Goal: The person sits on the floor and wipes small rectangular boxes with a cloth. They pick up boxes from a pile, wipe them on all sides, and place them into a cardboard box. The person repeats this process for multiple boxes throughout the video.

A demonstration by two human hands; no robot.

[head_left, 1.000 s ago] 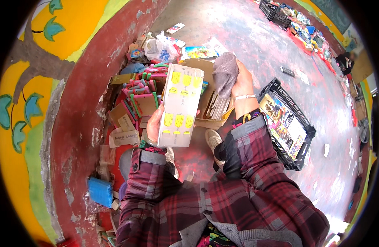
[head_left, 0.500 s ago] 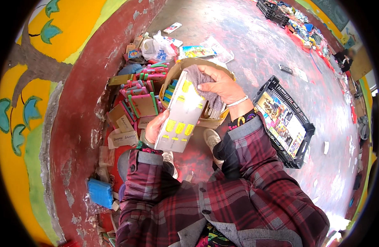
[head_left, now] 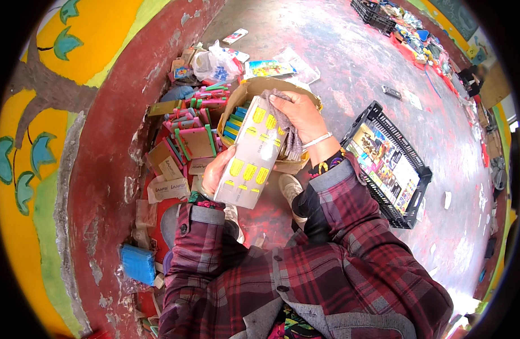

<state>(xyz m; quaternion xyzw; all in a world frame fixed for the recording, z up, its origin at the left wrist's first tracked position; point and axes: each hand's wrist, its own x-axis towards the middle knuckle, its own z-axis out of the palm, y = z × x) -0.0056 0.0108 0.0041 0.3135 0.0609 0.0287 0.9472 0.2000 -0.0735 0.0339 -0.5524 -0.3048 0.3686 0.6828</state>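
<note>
Over a carton, I hold a flat, light grey slab-like box [head_left: 249,164] with yellow labels, tilted with its top end leaning right. My left hand [head_left: 217,169] grips its lower left edge, thumb along the side. A crumpled grey-brown cloth [head_left: 294,144] is bunched in my right hand [head_left: 303,117], lying against the box's upper right edge and hanging down beside it. Part of the cloth is hidden by my fingers. Under the box stands the open cardboard carton [head_left: 243,92], with blue, green and yellow slim items [head_left: 232,127] packed inside.
Left of the carton are piled pink and green framed boards [head_left: 196,142] and cardboard pieces [head_left: 168,189] along the red wall [head_left: 110,141]. A black plastic crate [head_left: 410,164] holding printed sheets lies at right. Behind are a plastic bag [head_left: 216,63] and a colourful packet [head_left: 268,68].
My right hand has drawn the cloth off the box's upper face toward its right edge, baring more yellow labels. The box has shifted slightly right.
</note>
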